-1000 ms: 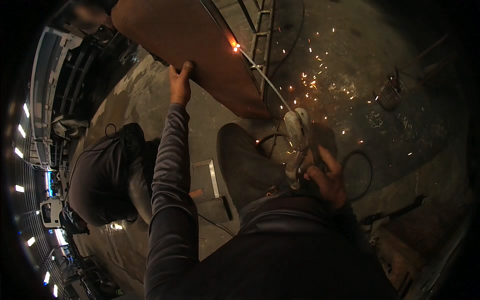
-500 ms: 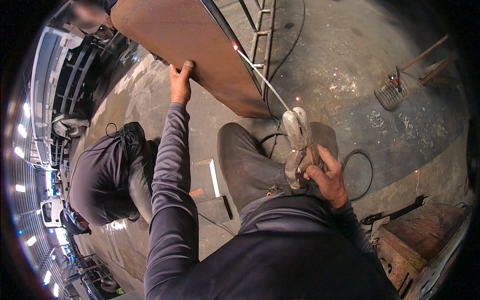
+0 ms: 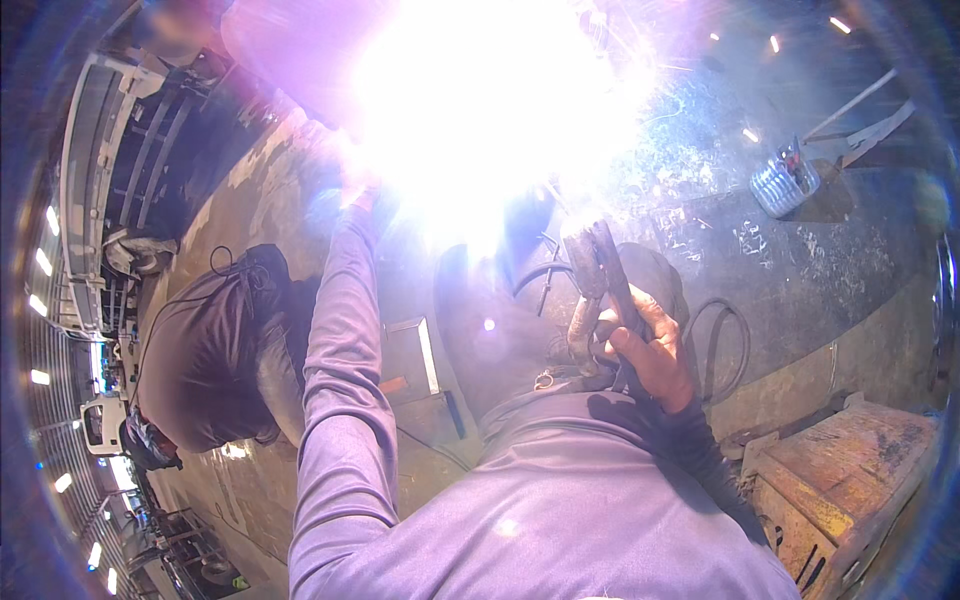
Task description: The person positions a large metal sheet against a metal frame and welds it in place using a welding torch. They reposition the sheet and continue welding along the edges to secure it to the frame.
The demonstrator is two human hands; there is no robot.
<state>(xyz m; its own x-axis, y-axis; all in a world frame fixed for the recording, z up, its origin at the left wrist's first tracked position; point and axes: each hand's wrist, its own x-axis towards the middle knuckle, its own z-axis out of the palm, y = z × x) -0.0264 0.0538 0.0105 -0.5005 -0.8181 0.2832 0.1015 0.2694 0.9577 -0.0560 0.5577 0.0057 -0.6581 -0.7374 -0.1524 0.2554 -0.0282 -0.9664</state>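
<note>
My right hand [image 3: 652, 350] is closed round the handle of a worn welding electrode holder [image 3: 592, 262], above my lap. From its jaws a thin welding rod [image 3: 558, 196] runs up into a blinding white arc that hides the rod's tip. That glare covers most of the rusty metal panel [image 3: 285, 40], leaving a purple-tinted part at upper left. My left arm is stretched forward, and my left hand [image 3: 358, 188] is at the panel's lower left edge. Its fingers are washed out now; the earlier frame shows them gripping that edge.
A co-worker [image 3: 215, 350] bends down at my left. At the right stand a wire-like basket [image 3: 785, 188] and a rusty, yellow-stained metal box [image 3: 840, 470]. A cable loop [image 3: 745, 345] lies by my right knee. Sparks fly at the upper right.
A bright arc has flared up where only a small glowing tip showed, flooding the panel with light. The electrode holder has tilted slightly more upright; my left arm has barely moved.
</note>
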